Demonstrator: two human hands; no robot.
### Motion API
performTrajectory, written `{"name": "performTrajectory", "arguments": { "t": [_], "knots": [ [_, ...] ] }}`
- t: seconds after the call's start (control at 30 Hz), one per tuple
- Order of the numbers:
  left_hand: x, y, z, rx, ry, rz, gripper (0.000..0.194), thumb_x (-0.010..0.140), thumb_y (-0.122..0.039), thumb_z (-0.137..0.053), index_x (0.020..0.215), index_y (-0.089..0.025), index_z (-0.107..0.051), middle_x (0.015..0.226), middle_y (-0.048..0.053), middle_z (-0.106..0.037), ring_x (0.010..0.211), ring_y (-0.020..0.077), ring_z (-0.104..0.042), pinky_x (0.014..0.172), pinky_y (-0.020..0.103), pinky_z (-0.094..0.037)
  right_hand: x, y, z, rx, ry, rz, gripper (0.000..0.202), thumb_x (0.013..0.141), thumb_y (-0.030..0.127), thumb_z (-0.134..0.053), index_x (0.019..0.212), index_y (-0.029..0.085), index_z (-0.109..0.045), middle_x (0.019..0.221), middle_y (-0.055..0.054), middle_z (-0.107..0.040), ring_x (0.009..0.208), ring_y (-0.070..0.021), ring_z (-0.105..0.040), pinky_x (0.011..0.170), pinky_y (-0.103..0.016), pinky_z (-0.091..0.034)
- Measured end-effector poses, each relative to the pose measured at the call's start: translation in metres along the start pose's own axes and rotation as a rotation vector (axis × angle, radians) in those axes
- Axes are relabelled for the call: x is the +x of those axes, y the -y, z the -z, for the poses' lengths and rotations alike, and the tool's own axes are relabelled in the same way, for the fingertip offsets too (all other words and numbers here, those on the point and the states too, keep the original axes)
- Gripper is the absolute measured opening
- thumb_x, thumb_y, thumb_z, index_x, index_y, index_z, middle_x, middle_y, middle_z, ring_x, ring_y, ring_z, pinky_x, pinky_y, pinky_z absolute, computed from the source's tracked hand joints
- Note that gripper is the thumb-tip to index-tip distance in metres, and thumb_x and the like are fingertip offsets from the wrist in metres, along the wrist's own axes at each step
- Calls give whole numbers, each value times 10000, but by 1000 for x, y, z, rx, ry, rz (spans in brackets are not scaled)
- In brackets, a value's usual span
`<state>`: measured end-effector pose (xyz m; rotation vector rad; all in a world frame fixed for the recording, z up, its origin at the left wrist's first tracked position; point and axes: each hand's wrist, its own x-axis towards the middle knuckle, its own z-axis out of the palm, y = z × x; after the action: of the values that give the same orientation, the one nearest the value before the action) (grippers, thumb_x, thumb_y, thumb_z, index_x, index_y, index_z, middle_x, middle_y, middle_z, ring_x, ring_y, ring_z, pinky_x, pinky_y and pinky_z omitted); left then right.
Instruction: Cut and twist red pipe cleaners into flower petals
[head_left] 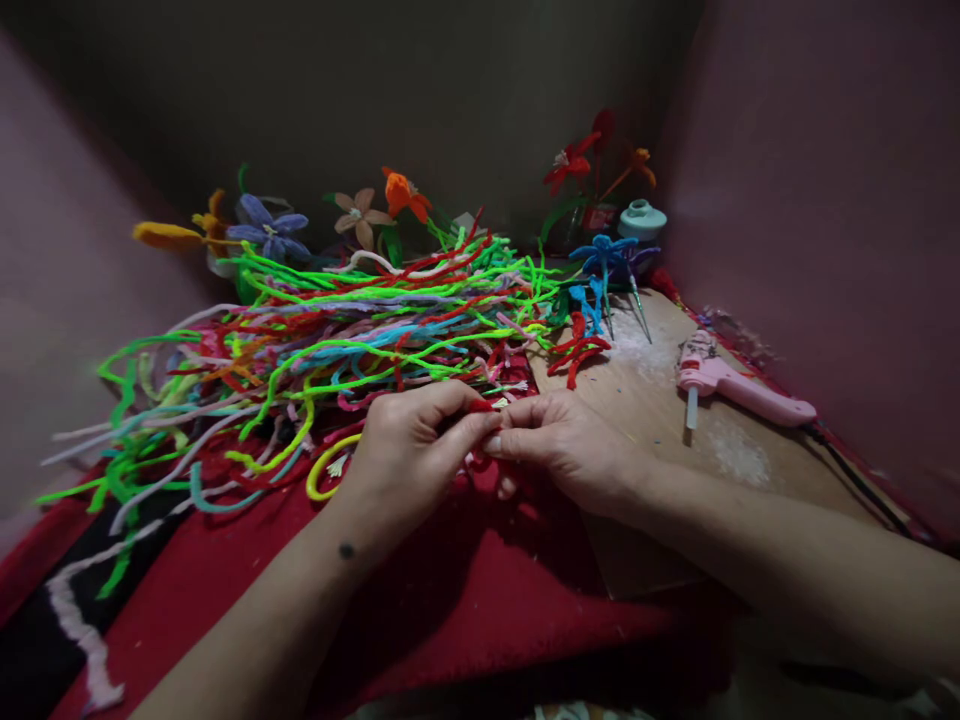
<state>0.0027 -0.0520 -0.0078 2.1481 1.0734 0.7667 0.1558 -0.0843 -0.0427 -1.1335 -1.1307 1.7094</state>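
My left hand (412, 445) and my right hand (559, 440) meet over the red cloth, fingertips pinched together. A short bit of red pipe cleaner (484, 406) shows between the left thumb and forefinger. The right fingertips press against the same spot, and most of what lies there is covered by fingers. Just behind both hands spreads a large tangled heap of pipe cleaners (360, 330) in green, red, yellow, lilac and blue. Close to the left wrist lies a yellow ring (313, 480). Several red pipe cleaner pieces (576, 350) rest beyond the right hand.
A pink glue gun (742, 390) lies on the brown board (645, 385) at right, its cord running toward the edge. Finished fuzzy flowers stand along the back, among them a purple one (270, 228) and a blue one (604, 252). A red cloth (247, 600) covers the table.
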Motion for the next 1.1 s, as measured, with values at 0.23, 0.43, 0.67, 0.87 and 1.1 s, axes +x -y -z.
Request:
{"name": "performTrajectory", "arguments": {
  "t": [0.23, 0.43, 0.67, 0.87, 1.1],
  "knots": [
    [3, 3, 2, -129, -28, 128, 216, 810, -371, -529, 797, -184, -636, 582, -25, -556, 487, 88, -450, 480, 196, -354, 3, 3, 4, 142, 3, 57, 190, 682, 282, -661, 603, 144, -556, 471, 11, -558, 387, -80, -471, 415, -208, -348],
    [7, 3, 4, -169, 296, 225, 210, 785, -331, -558, 679, -154, -598, 538, -34, -506, 477, 81, -422, 467, 190, -321, 7, 7, 5, 164, -153, 139, 168, 675, 260, -662, 633, 141, -551, 520, 23, -553, 433, -73, -476, 444, -202, -343],
    [-4, 10, -11, 567, 47, -187, 184, 816, -195, -438, 672, -187, -551, 578, -5, -518, 502, 110, -399, 505, 236, -248, 4, 8, 2, -245, -347, 253, 211, 737, 292, -617, 607, 138, -554, 501, 49, -465, 453, -57, -359, 447, -208, -268],
    [-4, 12, -11, 617, 59, -197, 188, 842, -208, -419, 742, -183, -577, 637, 18, -555, 530, 124, -435, 510, 241, -257, 6, 9, 3, -145, -325, 164, 189, 740, 249, -593, 595, 152, -520, 475, 47, -474, 407, -57, -401, 401, -192, -290],
    [10, 2, 7, -34, -7, 161, 200, 797, -339, -543, 796, -168, -646, 689, -8, -607, 612, 119, -497, 564, 204, -368, 5, 11, 4, 15, -236, 93, 181, 716, 214, -613, 580, 147, -514, 442, 43, -509, 348, -45, -419, 366, -170, -306]
  ]
}}
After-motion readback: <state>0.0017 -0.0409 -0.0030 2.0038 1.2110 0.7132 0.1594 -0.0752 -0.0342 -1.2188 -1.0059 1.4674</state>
